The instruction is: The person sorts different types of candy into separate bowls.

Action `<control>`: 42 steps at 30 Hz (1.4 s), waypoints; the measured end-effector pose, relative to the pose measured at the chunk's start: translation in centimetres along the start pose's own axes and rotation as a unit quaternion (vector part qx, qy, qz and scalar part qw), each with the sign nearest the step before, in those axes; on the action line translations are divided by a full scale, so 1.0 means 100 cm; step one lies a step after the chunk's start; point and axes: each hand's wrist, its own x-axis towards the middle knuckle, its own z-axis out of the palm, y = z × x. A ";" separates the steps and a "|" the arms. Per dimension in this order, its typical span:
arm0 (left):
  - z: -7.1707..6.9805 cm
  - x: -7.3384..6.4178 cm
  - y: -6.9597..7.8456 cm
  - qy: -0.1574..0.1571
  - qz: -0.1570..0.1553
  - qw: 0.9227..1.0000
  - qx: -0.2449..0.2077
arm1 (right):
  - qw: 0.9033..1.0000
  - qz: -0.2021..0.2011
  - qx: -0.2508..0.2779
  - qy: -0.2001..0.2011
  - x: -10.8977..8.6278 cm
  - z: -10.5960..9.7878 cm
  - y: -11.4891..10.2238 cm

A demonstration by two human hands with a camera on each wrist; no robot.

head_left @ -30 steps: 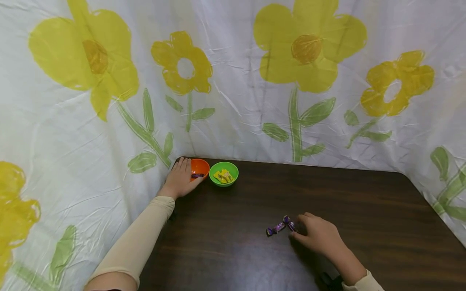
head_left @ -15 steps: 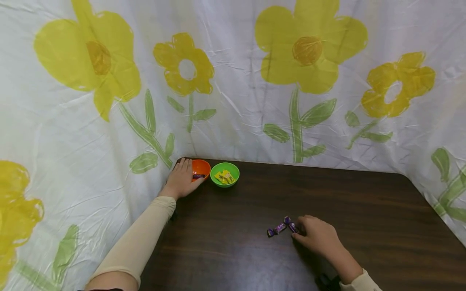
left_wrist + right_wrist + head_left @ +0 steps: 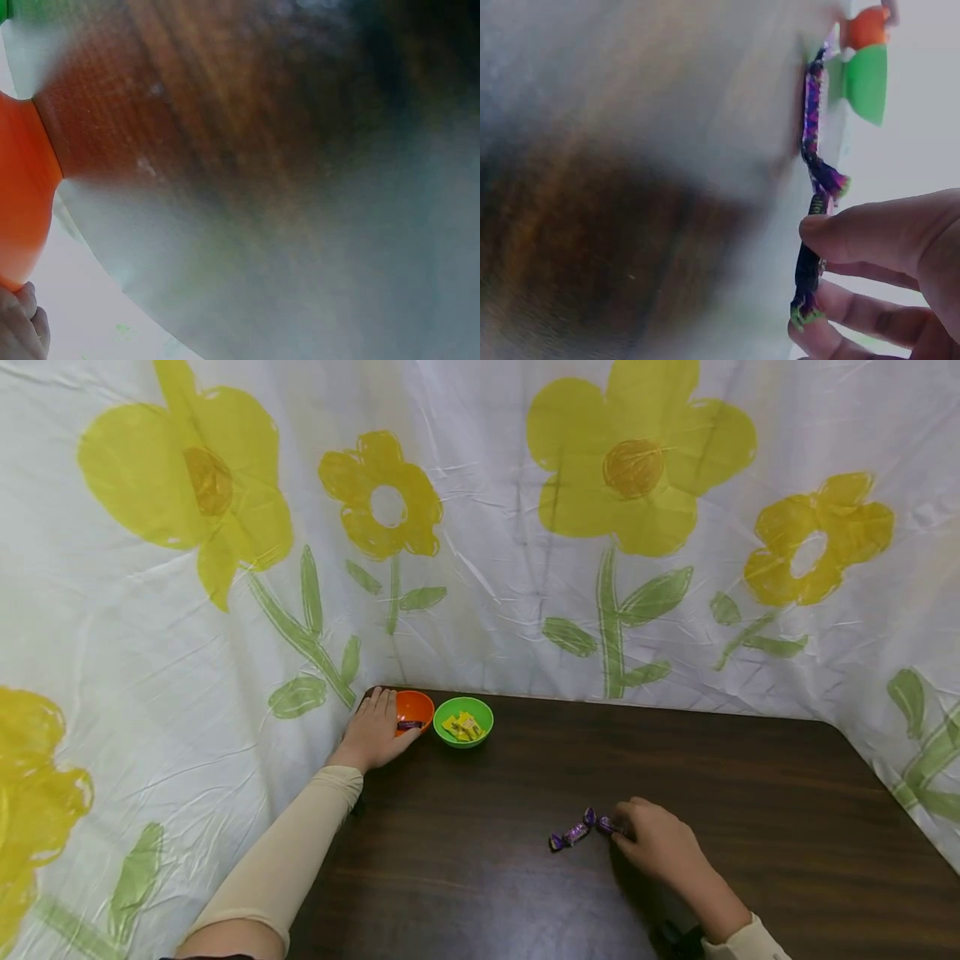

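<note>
My left hand rests against the left side of an orange bowl, its fingers straight and its thumb stretched along the near side. Inside the bowl lies a purple-wrapped candy. My right hand pinches another purple twist-wrapped candy between thumb and fingers, low over the table. Close to its left end lies one more purple candy, loose on the tabletop. In the left wrist view, fingertips touch the orange bowl's edge.
A green bowl holding several yellow-wrapped pieces stands right beside the orange one, at the back left of the dark wooden table. A white curtain with yellow flowers hangs along the back and sides.
The right thumb and fingers have closed on the candy, which has turned slightly and come a little apart from the loose one. The left hand stays at the orange bowl.
</note>
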 end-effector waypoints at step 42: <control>0.001 -0.001 0.001 0.004 -0.004 1.000 -0.007 | 0.990 -0.087 0.082 0.078 0.080 -0.021 -0.042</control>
